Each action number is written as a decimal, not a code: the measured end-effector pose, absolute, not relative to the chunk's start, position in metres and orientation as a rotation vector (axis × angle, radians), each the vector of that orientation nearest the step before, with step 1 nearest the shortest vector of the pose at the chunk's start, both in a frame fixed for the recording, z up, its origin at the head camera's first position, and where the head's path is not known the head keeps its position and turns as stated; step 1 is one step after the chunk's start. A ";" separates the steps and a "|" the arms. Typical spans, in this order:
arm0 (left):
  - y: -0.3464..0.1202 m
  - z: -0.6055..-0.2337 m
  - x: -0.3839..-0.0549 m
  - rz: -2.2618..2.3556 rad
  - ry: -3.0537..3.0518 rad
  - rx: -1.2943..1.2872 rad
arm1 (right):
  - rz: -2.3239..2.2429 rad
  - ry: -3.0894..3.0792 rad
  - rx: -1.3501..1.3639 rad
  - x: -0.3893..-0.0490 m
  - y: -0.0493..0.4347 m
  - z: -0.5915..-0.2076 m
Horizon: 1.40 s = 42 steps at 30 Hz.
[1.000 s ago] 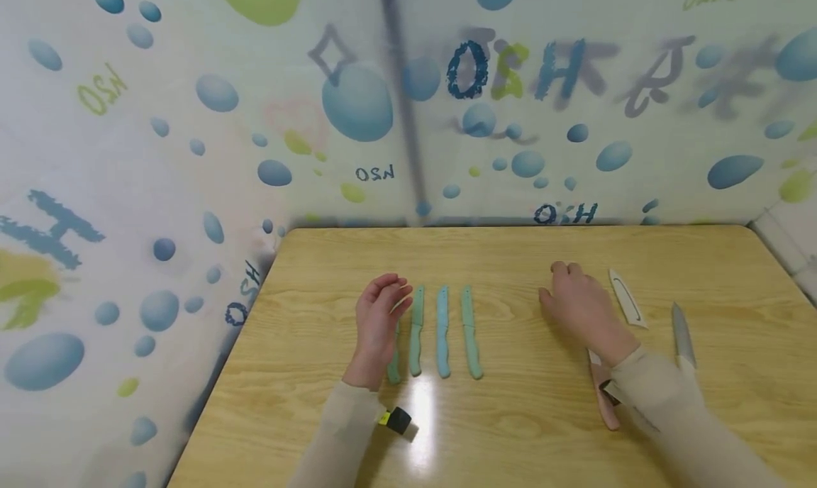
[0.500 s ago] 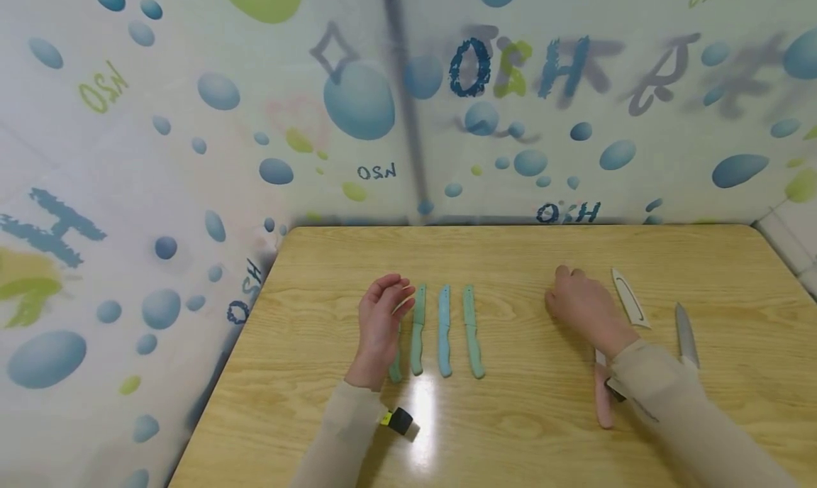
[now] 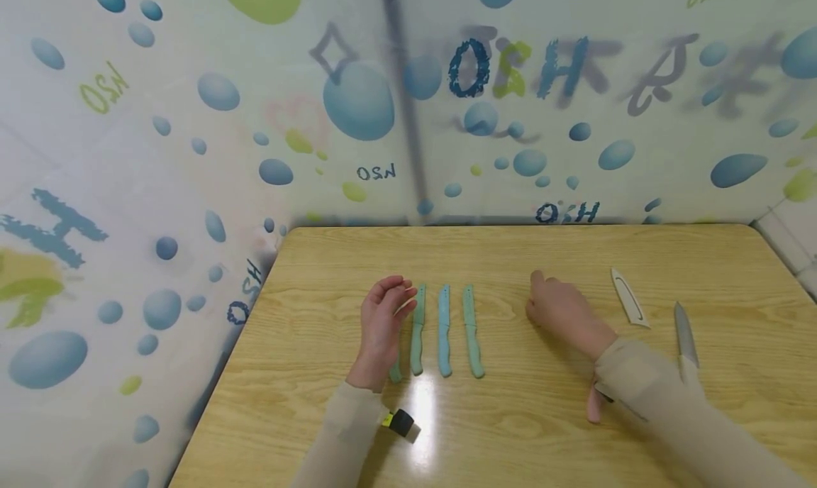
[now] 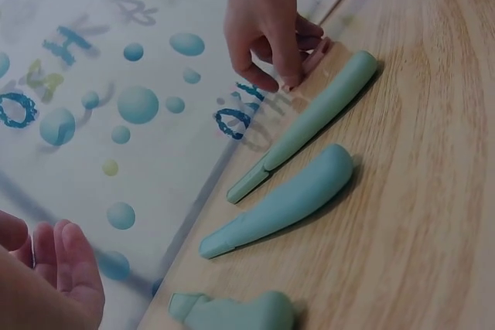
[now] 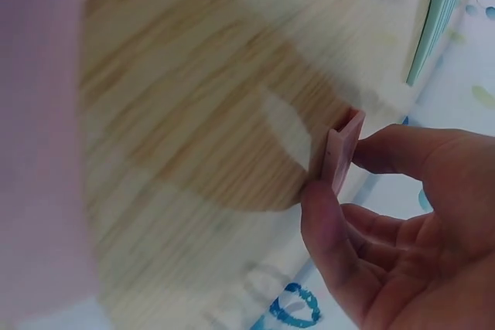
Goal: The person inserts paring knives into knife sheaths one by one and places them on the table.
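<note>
In the head view my right hand [image 3: 564,314] is low over the table, right of centre. Its thumb and fingers pinch a small pink knife sheath [image 5: 344,152], seen end-on in the right wrist view with its slot showing. Below that wrist the handle of a pink knife [image 3: 595,404] pokes out, its other end hidden under the sleeve. My left hand [image 3: 386,318] holds nothing, fingers loosely bent beside a sheathed green knife [image 3: 418,332]. A sheathed blue knife [image 3: 444,332] and another green knife [image 3: 472,335] lie to its right; one more green knife [image 3: 396,367] is mostly hidden behind the hand.
At the right lie a white sheath [image 3: 630,300] with a dark curved slot and an unsheathed white-handled knife [image 3: 685,335], its grey blade pointing away. The wooden table [image 3: 510,438] meets a patterned curtain [image 3: 306,105] at its far and left edges.
My right hand has moved left, away from the white sheath, with the pink sheath in it. The pink knife's handle has turned and shifted slightly left. My left hand has stayed nearly still.
</note>
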<state>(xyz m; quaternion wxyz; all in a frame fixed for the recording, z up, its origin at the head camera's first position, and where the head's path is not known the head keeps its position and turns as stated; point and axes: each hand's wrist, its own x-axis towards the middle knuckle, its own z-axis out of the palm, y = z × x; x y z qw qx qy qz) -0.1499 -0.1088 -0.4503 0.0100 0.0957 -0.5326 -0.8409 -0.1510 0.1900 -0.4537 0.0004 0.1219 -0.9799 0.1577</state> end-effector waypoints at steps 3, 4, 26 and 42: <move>-0.108 -0.451 -0.150 -2.624 -1.673 0.290 | 0.477 -3.058 0.416 -0.151 0.185 -0.455; -0.107 -0.451 -0.149 -2.622 -1.677 0.285 | 0.478 -3.054 0.424 -0.151 0.184 -0.455; -0.021 -0.441 -0.165 -2.040 -2.753 -0.478 | 0.723 -3.006 0.121 -0.131 0.217 -0.423; 0.057 -0.442 -0.193 -0.798 -3.317 -0.804 | 0.752 -2.828 0.151 -0.109 0.237 -0.426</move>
